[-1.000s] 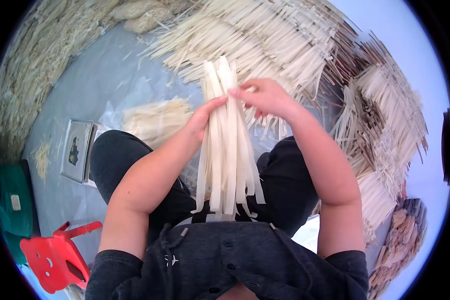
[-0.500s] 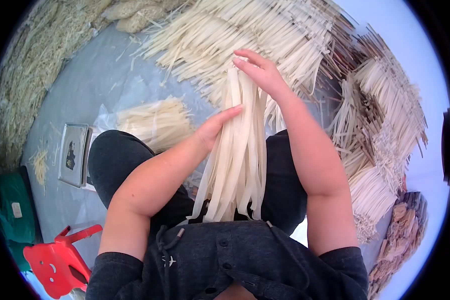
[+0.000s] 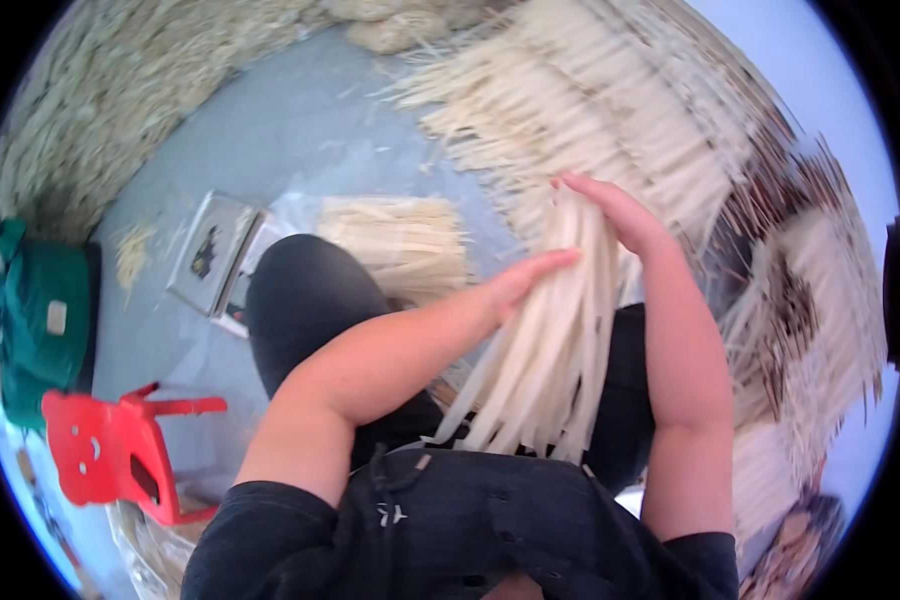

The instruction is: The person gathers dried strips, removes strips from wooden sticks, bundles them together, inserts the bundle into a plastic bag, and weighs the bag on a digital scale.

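On a grey floor [image 3: 300,110], the person sits with a strip bundle [image 3: 550,370] slanting over the lap. The left hand [image 3: 525,283] grips its side, thumb in front, fingers hidden; the right hand [image 3: 625,218], half-open, cups its top. Around: strip pile [image 3: 590,100], metal tray [image 3: 210,250], red chair [image 3: 110,450].

grey floor [image 3: 270,130] | large strip pile [image 3: 590,100] | metal-topped device [image 3: 208,262] | red chair [image 3: 115,450] | green bag [image 3: 50,350]
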The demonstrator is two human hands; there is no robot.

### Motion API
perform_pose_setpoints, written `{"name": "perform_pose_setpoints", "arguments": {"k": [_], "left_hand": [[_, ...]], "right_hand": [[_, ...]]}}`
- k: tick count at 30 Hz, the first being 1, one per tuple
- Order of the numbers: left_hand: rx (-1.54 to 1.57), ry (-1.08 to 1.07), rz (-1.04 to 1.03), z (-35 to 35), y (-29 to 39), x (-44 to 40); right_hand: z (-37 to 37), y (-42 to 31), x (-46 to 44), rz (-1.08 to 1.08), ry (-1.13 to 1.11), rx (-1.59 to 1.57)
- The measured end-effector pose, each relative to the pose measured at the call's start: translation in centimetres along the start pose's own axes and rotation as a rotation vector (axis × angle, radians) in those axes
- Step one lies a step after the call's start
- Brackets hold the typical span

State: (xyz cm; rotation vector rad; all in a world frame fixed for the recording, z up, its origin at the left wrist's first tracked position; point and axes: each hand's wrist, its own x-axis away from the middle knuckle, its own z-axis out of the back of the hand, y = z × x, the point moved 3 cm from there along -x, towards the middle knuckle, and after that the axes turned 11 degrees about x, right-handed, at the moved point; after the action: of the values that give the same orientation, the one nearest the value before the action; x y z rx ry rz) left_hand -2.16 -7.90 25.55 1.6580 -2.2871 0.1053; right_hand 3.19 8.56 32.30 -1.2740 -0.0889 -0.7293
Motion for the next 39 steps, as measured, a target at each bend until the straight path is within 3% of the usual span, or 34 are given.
{"name": "perform_pose_setpoints", "arguments": {"k": [2, 4, 11, 24, 26, 32, 35, 37, 39], "left_hand": [[-0.009, -0.035, -0.009, 0.0, 0.0, 0.5], [0.007, -0.036, -0.023, 0.3, 0.1, 0.8], [-0.006, -0.035, -0.074, 1.2, 1.3, 2.9], [0.047, -0.014, -0.190, 3.1, 3.2, 4.7], [0.010, 0.004, -0.198, 3.3, 3.5, 4.3], [0.026, 0.047, -0.163, 3.2, 3.5, 4.7], [0.046, 0.026, -0.166, 3.4, 3.6, 4.4], [0.081, 0.030, -0.201, 3.6, 3.7, 4.1], [0.083, 0.028, -0.197, 3.5, 3.7, 4.0]], "right_hand": [[-1.7, -0.6, -0.4, -0.004, -0.104, -0.014], [-2.5, -1.9, -0.2, 0.051, 0.173, 0.022], [-5.3, -3.1, -2.4, 0.093, -0.061, -0.069], [-8.6, -3.9, -6.2, -0.002, -0.107, -0.117], [-8.7, -3.8, -6.4, 0.066, -0.048, -0.258], [-8.9, -3.7, -6.8, 0.055, 0.069, -0.280], [-7.9, -4.3, -7.2, 0.193, 0.204, -0.110], [-7.0, -5.3, -6.6, 0.244, 0.361, 0.321], [-6.5, -5.8, -5.5, 0.234, 0.400, 0.226]]}}
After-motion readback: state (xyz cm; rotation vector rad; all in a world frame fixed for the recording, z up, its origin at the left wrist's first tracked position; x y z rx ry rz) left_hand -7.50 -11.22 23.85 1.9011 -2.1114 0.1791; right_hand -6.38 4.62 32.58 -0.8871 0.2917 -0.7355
